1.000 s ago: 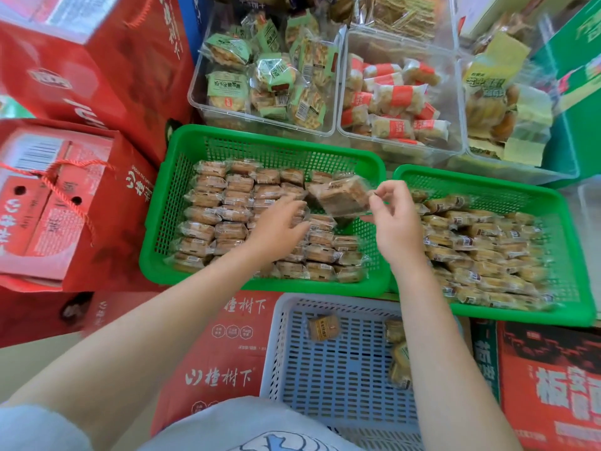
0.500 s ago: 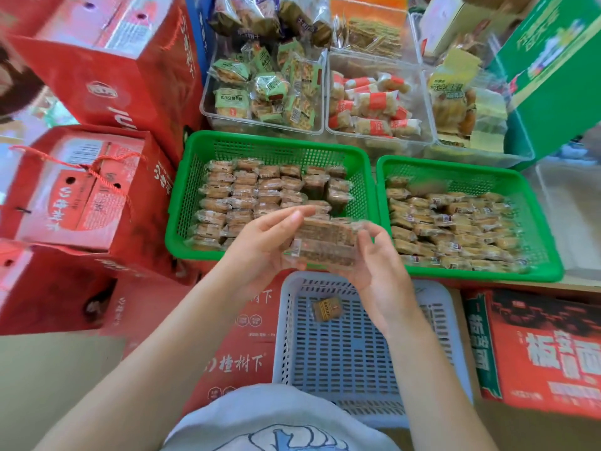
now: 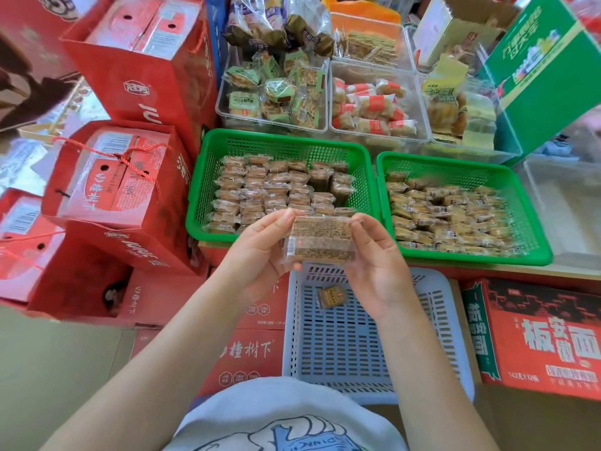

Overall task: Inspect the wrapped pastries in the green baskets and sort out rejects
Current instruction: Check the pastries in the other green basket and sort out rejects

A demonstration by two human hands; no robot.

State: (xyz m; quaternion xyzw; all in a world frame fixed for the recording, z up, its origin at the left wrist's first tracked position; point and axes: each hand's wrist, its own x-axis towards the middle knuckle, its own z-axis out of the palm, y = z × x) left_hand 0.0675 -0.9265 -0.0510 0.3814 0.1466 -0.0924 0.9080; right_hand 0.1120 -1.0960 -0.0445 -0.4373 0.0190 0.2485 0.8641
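Two green baskets sit side by side, the left basket (image 3: pixel 283 146) and the right basket (image 3: pixel 533 229), each packed with rows of clear-wrapped brown pastries. Between them and my body I hold one wrapped pastry (image 3: pixel 320 239) flat, printed side up. My left hand (image 3: pixel 260 252) grips its left edge and my right hand (image 3: pixel 377 268) grips its right edge. Below my hands stands a pale blue slotted basket (image 3: pixel 341 346) with one small wrapped pastry (image 3: pixel 331 297) lying in it.
Clear tubs of green-wrapped (image 3: pixel 273 96) and red-striped snacks (image 3: pixel 374 109) stand behind the green baskets. Red gift boxes (image 3: pixel 120 183) are stacked at the left, a green carton (image 3: pixel 546 73) at the right, a red noodle carton (image 3: pixel 546 333) at the lower right.
The pastry came out from above the left green basket toward my body. Both hands now hold it flat over the blue basket. The camera view shifted back.
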